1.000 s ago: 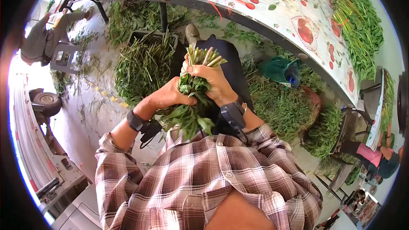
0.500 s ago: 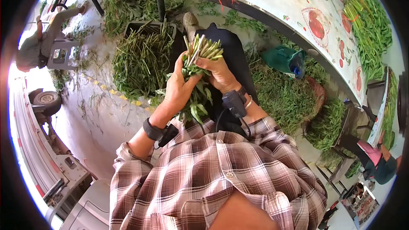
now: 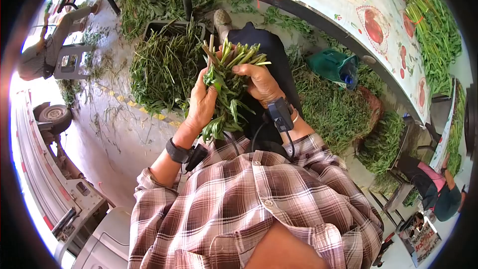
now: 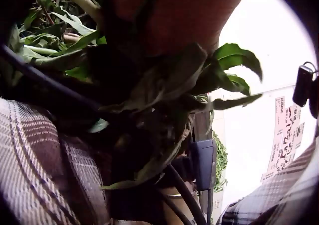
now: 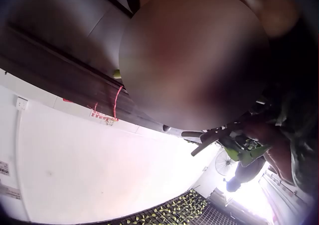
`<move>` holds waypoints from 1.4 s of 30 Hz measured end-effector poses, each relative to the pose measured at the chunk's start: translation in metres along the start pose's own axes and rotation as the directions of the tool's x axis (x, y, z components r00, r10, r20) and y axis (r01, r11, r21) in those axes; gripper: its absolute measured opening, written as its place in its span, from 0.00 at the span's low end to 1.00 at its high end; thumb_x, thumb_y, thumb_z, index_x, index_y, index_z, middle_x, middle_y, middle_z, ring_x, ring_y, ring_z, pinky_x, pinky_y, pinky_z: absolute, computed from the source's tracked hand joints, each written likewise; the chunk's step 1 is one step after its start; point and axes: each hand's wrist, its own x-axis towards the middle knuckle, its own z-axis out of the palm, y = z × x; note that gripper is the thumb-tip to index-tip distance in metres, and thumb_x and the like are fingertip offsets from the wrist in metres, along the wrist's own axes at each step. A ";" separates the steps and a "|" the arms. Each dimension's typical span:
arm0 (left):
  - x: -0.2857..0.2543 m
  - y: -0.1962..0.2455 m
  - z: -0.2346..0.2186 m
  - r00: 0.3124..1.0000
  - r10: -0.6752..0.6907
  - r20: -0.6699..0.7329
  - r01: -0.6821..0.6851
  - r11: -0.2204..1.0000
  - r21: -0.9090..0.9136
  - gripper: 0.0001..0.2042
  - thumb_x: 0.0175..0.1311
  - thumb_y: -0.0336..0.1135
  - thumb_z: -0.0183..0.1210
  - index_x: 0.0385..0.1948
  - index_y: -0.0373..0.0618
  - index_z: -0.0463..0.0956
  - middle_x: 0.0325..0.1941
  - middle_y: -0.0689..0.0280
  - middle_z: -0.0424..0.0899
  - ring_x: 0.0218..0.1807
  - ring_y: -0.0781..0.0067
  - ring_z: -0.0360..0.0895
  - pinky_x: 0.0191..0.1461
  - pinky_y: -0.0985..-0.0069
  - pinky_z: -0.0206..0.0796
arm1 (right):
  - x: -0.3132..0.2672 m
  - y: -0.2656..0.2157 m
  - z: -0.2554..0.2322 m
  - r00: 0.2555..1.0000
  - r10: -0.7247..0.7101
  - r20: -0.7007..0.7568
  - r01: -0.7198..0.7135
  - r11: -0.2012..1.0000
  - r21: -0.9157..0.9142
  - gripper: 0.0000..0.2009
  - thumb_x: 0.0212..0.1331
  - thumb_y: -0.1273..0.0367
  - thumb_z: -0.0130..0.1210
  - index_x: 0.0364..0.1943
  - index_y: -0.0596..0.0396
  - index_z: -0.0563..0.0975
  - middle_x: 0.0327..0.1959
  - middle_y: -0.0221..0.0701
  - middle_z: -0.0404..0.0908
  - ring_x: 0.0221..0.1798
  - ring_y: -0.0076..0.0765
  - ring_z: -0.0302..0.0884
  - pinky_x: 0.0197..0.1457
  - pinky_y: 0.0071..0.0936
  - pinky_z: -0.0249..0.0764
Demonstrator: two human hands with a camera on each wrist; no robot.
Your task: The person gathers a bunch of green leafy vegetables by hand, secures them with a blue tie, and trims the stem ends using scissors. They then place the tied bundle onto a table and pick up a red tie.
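Observation:
In the head view a bunch of leafy green stems [image 3: 230,100] is held over the lap, stem ends pointing away from the body and leaves hanging toward the shirt. My right hand [image 3: 264,85] grips its right side, thumb across the stems just below their ends. From the left, my left hand [image 3: 201,103] holds the bunch, thumb on the leaves and fingers hidden behind. The stem ends are fanned, a few brownish ones leaning left. Dark leaves [image 4: 172,78] fill the middle of the left wrist view; in the right wrist view a few stem ends [image 5: 204,141] show beside a large blur.
A black crate [image 3: 198,29] heaped with cut greens stands left of the knees. Ahead runs a table [image 3: 343,22] with a cherry-patterned cover and more greens on its right. A green bag [image 3: 328,65] lies on a greens pile at right. Other people sit at both sides.
My left hand has moved from beneath the right hand up along the bunch's left side. The stem ends have spread wider, and the view has shifted slightly.

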 end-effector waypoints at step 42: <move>-0.002 0.002 0.006 0.994 0.030 0.108 -0.102 0.648 0.755 0.31 0.58 0.21 0.48 0.66 0.30 0.47 0.64 0.38 0.61 0.63 0.39 0.63 0.65 0.58 0.58 | 0.014 0.031 -0.012 0.997 -0.055 -0.049 0.052 0.997 -0.064 0.21 0.53 0.74 0.62 0.53 0.59 0.74 0.48 0.32 0.81 0.53 0.27 0.76 0.60 0.26 0.69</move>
